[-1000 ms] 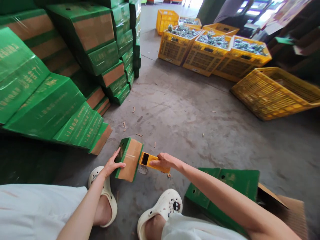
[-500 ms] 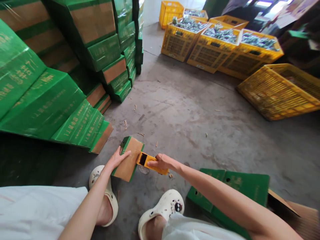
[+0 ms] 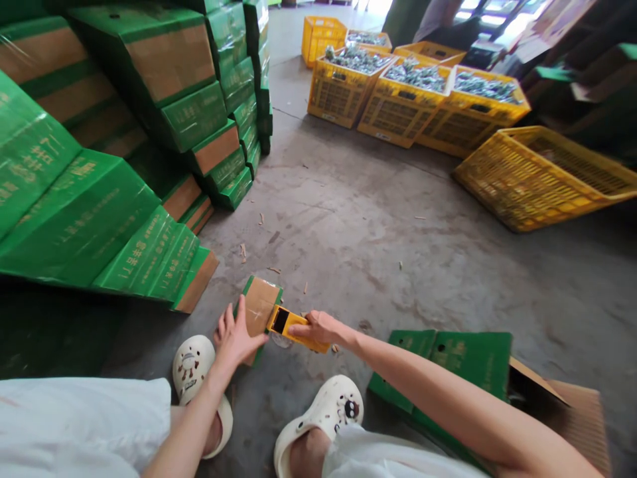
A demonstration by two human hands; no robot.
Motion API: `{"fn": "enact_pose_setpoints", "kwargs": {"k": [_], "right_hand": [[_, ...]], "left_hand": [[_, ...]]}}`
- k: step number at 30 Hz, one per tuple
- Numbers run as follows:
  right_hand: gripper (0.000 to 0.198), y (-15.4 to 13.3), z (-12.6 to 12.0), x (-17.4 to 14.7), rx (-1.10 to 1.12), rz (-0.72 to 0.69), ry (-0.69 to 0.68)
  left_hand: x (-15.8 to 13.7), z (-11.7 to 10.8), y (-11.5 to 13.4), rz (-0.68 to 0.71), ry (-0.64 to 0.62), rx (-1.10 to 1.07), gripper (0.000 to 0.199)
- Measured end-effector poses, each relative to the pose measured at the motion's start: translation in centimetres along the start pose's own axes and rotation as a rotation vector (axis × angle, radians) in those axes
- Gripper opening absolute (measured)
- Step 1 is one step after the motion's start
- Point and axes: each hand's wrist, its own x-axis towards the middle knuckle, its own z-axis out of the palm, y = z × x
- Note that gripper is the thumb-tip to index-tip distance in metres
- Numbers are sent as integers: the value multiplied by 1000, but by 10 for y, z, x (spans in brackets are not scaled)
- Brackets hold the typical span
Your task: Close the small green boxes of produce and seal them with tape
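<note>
A small cardboard box (image 3: 261, 302) with a brown top face and green edges stands on the floor between my feet. My left hand (image 3: 237, 337) is spread over its near left side, fingers apart; whether the fingertips touch the cardboard I cannot tell. In my right hand (image 3: 318, 330) is a yellow tape dispenser (image 3: 298, 328), its front end against the right edge of the box. Part of a clear roll shows beneath the dispenser.
Stacked green boxes (image 3: 194, 116) rise at the left. Yellow crates (image 3: 383, 123) filled with small silvery pieces line the back, and a tilted yellow crate (image 3: 542, 182) lies at right. A flattened green carton (image 3: 468, 358) is beside my right foot. Another person (image 3: 438, 23) is at the back.
My left hand has shifted from lying along the box's left edge to spread fingers over its near side. The right hand keeps the tape dispenser at the box's right edge. The view has tilted slightly.
</note>
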Motion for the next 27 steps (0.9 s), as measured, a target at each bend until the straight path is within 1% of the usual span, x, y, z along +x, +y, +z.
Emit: {"fn": "enact_pose_setpoints", "kwargs": {"k": [1, 2, 4, 6, 8, 10, 13, 15, 16, 18, 20, 22, 23, 25, 27], "right_hand": [[66, -3, 0, 0, -20, 14, -1], [66, -6, 0, -1, -43, 24, -2], [64, -14, -4, -4, -73, 23, 7], [62, -21, -13, -9, -94, 3, 18], [62, -24, -25, -16, -111, -14, 15], [62, -22, -38, -23, -122, -23, -3], [63, -16, -47, -31, -129, -10, -68], [64, -15, -44, -35, -133, 4, -95], [63, -15, -39, -36, -128, 1, -87], [62, -18, -30, -39, -107, -21, -37], [61, -18, -24, -41, -88, -38, 6], [59, -10, -22, -45, -70, -59, 15], [59, -1, -22, -48, -61, -71, 9], [59, 24, -23, -56, -45, -75, -15], [60, 54, -23, -67, -52, -21, -30]], "left_hand": [[-11, 6, 5, 22, 36, 98, 126], [-20, 10, 9, 33, 72, 175, 127], [-29, 12, 15, 21, 116, 258, 122], [-28, 8, 20, -18, 114, 263, 118], [-25, 3, 22, -45, 71, 207, 118], [-26, 4, 20, -57, -6, 93, 120], [-35, 20, 11, -41, -148, -114, 122], [-40, 34, 2, -20, -190, -198, 121], [-41, 39, -4, -7, -194, -229, 119], [-38, 45, -14, 30, -192, -298, 116], [-32, 45, -21, 81, -192, -356, 113], [-26, 43, -25, 108, -188, -372, 113], [-24, 42, -27, 110, -189, -379, 114], [-23, 41, -30, 99, -194, -429, 112], [-23, 40, -34, 79, -203, -523, 109]]}}
